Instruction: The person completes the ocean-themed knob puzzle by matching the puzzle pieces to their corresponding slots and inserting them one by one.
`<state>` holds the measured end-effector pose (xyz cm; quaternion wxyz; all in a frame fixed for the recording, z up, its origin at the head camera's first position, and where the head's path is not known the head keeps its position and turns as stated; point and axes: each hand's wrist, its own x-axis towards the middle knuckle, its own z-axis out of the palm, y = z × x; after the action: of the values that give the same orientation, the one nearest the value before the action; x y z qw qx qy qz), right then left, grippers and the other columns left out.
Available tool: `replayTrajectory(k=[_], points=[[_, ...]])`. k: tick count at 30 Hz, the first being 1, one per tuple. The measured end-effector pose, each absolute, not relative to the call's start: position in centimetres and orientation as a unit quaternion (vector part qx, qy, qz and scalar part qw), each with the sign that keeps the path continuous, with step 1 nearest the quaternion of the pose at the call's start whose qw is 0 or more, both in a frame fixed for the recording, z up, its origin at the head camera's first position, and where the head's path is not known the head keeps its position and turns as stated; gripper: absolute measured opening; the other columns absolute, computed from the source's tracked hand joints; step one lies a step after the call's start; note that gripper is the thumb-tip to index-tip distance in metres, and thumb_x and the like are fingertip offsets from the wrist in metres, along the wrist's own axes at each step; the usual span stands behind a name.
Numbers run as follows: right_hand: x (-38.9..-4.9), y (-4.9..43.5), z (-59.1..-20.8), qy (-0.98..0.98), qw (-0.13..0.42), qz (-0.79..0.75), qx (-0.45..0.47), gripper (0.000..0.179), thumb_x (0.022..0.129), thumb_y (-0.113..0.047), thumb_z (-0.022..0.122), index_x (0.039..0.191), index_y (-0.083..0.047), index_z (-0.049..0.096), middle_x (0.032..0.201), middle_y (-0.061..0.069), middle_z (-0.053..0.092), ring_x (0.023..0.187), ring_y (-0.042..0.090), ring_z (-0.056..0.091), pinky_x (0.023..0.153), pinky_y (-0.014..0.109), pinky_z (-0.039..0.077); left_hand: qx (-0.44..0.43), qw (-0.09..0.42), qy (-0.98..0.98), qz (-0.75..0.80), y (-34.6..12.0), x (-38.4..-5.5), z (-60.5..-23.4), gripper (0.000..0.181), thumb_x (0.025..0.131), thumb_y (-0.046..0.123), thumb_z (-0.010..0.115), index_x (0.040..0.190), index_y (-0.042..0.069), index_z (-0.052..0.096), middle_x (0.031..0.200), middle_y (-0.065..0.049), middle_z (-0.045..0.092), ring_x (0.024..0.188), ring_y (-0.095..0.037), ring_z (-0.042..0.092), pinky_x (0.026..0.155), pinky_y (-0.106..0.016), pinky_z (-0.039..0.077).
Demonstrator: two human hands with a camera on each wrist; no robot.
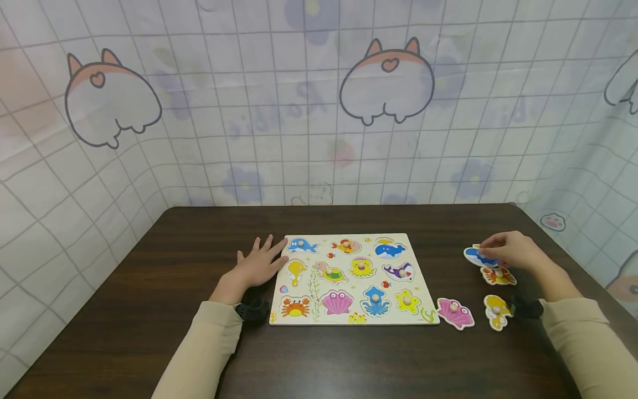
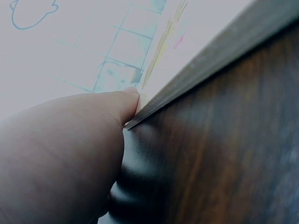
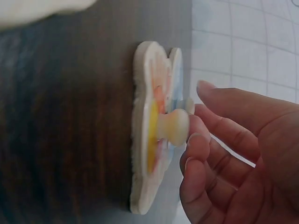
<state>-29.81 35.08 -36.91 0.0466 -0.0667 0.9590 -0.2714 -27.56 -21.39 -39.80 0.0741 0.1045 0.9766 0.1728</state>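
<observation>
My left hand (image 1: 257, 263) lies spread at the left edge of a white sea-animal puzzle board (image 1: 276, 305), its fingertips touching the upper left corner. In the left wrist view, the thumb (image 2: 124, 105) is up against the board's corner. At the right, my right hand (image 1: 509, 250) is over a blue whale puzzle piece (image 1: 476, 256), fingertips right at its knob (image 3: 190, 105). The thumb stands apart from the bent fingers in the right wrist view. A crab piece (image 1: 498, 276) lies beside the whale piece, closer to me.
A pink shell piece (image 1: 456, 313) lies near the board's lower right corner, with a yellow seahorse piece (image 1: 497, 312) to its right. Several knobbed pieces sit in the board, such as a squid (image 1: 375, 308). A patterned curtain (image 1: 309, 138) hangs behind the dark table (image 1: 319, 360).
</observation>
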Motion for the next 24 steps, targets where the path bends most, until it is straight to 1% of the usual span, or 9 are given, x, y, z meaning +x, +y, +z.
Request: replayTrajectory(k=[6, 14, 18, 21, 24], points=[[-29.9, 35.3, -37.0, 0.961, 0.054, -0.264, -0.063, 0.034, 0.098, -0.018, 0.069, 0.109, 0.014, 0.066, 0.076, 0.005, 0.061, 0.064, 0.021, 0.056, 0.059, 0.035, 0.050, 0.108, 0.074, 0.976, 0.175, -21.3, -27.3, -39.6, 0.064, 0.111, 0.045, 0.040, 0.166, 0.020, 0.021, 0.169, -0.022, 0.007, 0.153, -0.049, -0.002, 0.109, -0.080, -0.002], [-29.7, 35.1, -36.8, 0.964, 0.054, -0.251, -0.063, 0.030, 0.098, -0.015, 0.069, 0.105, 0.014, 0.068, 0.076, 0.006, 0.062, 0.064, 0.022, 0.056, 0.058, 0.036, 0.049, 0.112, 0.076, 0.975, 0.178, -21.2, -27.2, -39.4, 0.064, 0.111, 0.045, 0.039, 0.166, 0.019, 0.021, 0.169, -0.023, 0.007, 0.152, -0.050, -0.001, 0.109, -0.080, -0.001], [-29.7, 35.0, -36.6, 0.968, 0.049, -0.240, -0.064, 0.028, 0.098, -0.016, 0.069, 0.104, 0.012, 0.070, 0.080, 0.009, 0.066, 0.068, 0.023, 0.058, 0.060, 0.036, 0.050, 0.111, 0.075, 0.975, 0.176, -21.2, -27.3, -39.4, 0.063, 0.111, 0.044, 0.039, 0.166, 0.019, 0.021, 0.169, -0.022, 0.007, 0.153, -0.050, -0.001, 0.110, -0.080, -0.001], [-29.9, 35.0, -36.1, 0.970, 0.038, -0.232, -0.065, 0.028, 0.097, -0.018, 0.071, 0.104, 0.010, 0.072, 0.086, 0.013, 0.069, 0.073, 0.025, 0.062, 0.063, 0.039, 0.054, 0.110, 0.074, 0.976, 0.175, -21.2, -27.3, -39.5, 0.063, 0.111, 0.044, 0.040, 0.166, 0.019, 0.021, 0.169, -0.023, 0.007, 0.153, -0.050, -0.001, 0.110, -0.080, -0.001], [-30.0, 34.7, -35.6, 0.971, 0.026, -0.229, -0.071, 0.028, 0.097, -0.019, 0.072, 0.103, 0.008, 0.073, 0.088, 0.013, 0.071, 0.075, 0.026, 0.064, 0.065, 0.042, 0.055, 0.110, 0.074, 0.975, 0.177, -21.2, -27.2, -39.5, 0.063, 0.111, 0.044, 0.040, 0.166, 0.019, 0.021, 0.169, -0.023, 0.007, 0.152, -0.050, -0.001, 0.110, -0.080, -0.001]])
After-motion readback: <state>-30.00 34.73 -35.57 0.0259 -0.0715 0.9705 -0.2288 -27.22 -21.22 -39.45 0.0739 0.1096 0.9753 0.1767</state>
